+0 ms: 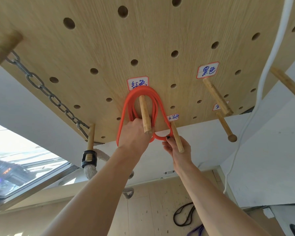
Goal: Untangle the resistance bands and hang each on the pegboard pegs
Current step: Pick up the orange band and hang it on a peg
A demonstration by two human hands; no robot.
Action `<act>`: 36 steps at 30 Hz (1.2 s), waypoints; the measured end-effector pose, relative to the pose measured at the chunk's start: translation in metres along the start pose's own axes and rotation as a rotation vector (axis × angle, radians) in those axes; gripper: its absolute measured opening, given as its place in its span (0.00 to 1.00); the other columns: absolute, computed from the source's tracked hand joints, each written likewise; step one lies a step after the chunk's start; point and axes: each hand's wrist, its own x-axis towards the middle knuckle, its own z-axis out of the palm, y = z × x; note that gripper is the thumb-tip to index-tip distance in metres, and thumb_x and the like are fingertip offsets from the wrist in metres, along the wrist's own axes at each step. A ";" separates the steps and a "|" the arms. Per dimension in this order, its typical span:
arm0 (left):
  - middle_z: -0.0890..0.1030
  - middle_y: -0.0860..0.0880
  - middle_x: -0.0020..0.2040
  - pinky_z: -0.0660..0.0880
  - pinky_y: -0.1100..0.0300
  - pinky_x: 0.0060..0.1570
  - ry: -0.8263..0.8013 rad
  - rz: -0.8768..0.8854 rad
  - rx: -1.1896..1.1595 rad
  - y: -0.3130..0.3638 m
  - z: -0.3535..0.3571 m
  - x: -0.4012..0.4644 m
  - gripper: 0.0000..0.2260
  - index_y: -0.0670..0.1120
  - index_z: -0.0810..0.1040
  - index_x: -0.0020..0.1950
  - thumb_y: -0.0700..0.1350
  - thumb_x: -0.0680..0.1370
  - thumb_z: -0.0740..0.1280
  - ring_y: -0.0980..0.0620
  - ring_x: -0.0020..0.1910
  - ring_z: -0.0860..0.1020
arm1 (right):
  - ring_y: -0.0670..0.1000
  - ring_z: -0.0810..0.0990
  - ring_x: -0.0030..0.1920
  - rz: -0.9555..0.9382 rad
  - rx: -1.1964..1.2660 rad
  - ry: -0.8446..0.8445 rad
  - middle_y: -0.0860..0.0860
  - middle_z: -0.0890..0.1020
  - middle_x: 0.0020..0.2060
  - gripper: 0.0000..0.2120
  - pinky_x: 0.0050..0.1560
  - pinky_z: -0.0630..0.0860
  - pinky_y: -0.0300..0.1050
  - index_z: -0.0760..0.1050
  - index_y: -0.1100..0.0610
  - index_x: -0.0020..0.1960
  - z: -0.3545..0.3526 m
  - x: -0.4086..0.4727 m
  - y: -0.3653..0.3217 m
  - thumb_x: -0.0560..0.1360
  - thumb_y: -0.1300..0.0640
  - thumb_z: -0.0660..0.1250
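Bottom right of frame, a black band (184, 217) and a purple one (197, 231) wait on the floor. Mid-frame, my left hand (134, 133) grips the red band (126, 106) strands; my right hand (174, 149) pinches its lower loop. Beyond, it's coiled over the center peg (144, 114) on the pegboard (109, 48). I'd seat every strand behind the peg's tip, then release slowly.

Matt wood pegboard (92, 40); smooth rubbery red band (126, 103).
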 end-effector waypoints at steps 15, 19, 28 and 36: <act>0.74 0.49 0.39 0.69 0.55 0.34 -0.037 0.061 0.208 -0.002 0.021 -0.012 0.06 0.46 0.75 0.54 0.46 0.86 0.60 0.48 0.36 0.74 | 0.55 0.86 0.47 0.063 0.196 -0.159 0.62 0.81 0.47 0.07 0.50 0.83 0.43 0.77 0.67 0.52 0.002 -0.006 -0.004 0.76 0.74 0.67; 0.80 0.49 0.38 0.72 0.55 0.34 -0.049 -0.002 -0.007 -0.005 0.023 -0.014 0.09 0.46 0.75 0.53 0.49 0.85 0.60 0.48 0.37 0.80 | 0.56 0.86 0.50 0.104 0.209 -0.148 0.63 0.83 0.48 0.07 0.50 0.83 0.42 0.79 0.69 0.52 0.002 -0.010 -0.002 0.75 0.74 0.68; 0.84 0.48 0.34 0.74 0.60 0.27 -0.111 -0.140 -0.284 -0.007 0.029 -0.017 0.09 0.45 0.77 0.51 0.49 0.84 0.62 0.56 0.24 0.77 | 0.58 0.86 0.54 0.132 0.229 -0.106 0.64 0.85 0.53 0.09 0.49 0.83 0.42 0.79 0.70 0.56 0.001 -0.014 -0.002 0.77 0.74 0.67; 0.83 0.49 0.32 0.77 0.59 0.30 -0.062 -0.128 -0.318 -0.006 0.030 -0.017 0.09 0.45 0.77 0.54 0.50 0.83 0.64 0.60 0.22 0.74 | 0.53 0.83 0.43 0.142 0.139 -0.157 0.57 0.84 0.48 0.11 0.42 0.80 0.43 0.80 0.62 0.58 -0.003 -0.012 -0.010 0.76 0.65 0.72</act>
